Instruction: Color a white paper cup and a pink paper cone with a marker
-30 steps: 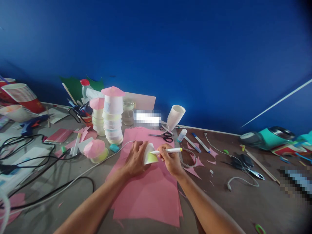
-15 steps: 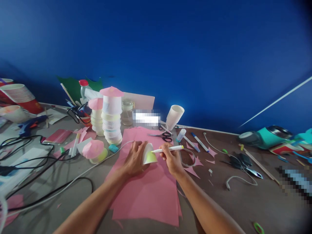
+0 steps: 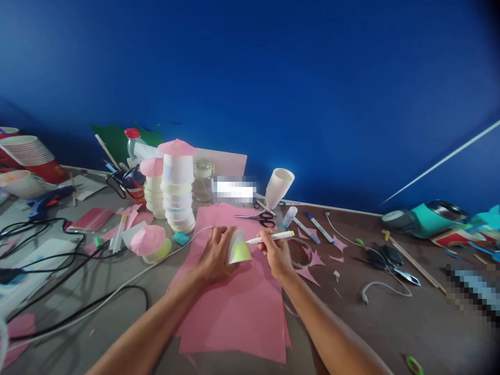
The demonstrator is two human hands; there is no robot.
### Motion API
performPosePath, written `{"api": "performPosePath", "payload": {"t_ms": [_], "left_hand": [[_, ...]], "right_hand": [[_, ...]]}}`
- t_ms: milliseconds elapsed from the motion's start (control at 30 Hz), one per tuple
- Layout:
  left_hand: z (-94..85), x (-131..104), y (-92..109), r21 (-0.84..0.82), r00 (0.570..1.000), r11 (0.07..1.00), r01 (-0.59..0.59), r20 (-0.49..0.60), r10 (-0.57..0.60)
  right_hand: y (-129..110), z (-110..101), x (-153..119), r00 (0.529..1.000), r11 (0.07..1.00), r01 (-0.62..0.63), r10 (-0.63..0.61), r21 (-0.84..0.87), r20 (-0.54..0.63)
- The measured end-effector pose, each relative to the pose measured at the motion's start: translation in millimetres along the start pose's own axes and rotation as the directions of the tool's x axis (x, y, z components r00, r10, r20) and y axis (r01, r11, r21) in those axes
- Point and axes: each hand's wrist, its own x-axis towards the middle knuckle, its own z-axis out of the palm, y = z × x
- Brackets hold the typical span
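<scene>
Over pink paper sheets (image 3: 238,317), my left hand (image 3: 214,255) grips a white paper cup (image 3: 239,247), tilted on its side with a yellow-green coloured patch on its wall. Its fingers wrap the cup's left side, partly hidden behind it. In my right hand (image 3: 275,254) is a white marker pen (image 3: 273,238) with a yellow end, pinched between thumb and fingers. The pen's tip points left at the cup's right side; whether it touches I cannot tell. Left of my hands stands a small cup with a crumpled pink paper top (image 3: 148,240).
Stacked cups with pink cone tops (image 3: 178,187) stand back left. Scissors (image 3: 265,217), a glue stick (image 3: 289,216) and blue markers (image 3: 320,227) lie beyond my hands. Cables cross the left side (image 3: 42,255). A stack of white cups (image 3: 279,187) leans near the blue wall.
The marker tip has shifted slightly along the cup's right side, and the cup has turned a little. Both hands keep their hold.
</scene>
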Motion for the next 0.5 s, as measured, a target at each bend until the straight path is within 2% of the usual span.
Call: {"api": "performPosePath", "payload": {"t_ms": [200,333,500], "left_hand": [[0.6,-0.8,-0.7,0.002,1.0,1.0,0.004,-0.002,-0.004],[0.9,-1.0,-1.2,0.005,1.0,1.0,0.001,0.001,-0.001],[1.4,-1.1,-1.3,0.0,1.0,1.0,-0.004,-0.021,0.004]], "right_hand": [[1.0,-1.4,0.0,1.0,1.0,-0.007,0.007,-0.013,0.027],[-0.3,-1.7,-0.5,1.0,1.0,-0.023,0.023,-0.005,-0.008],[-3.7,-1.6,-1.6,0.999,0.999,-0.021,0.022,-0.024,0.028]]}}
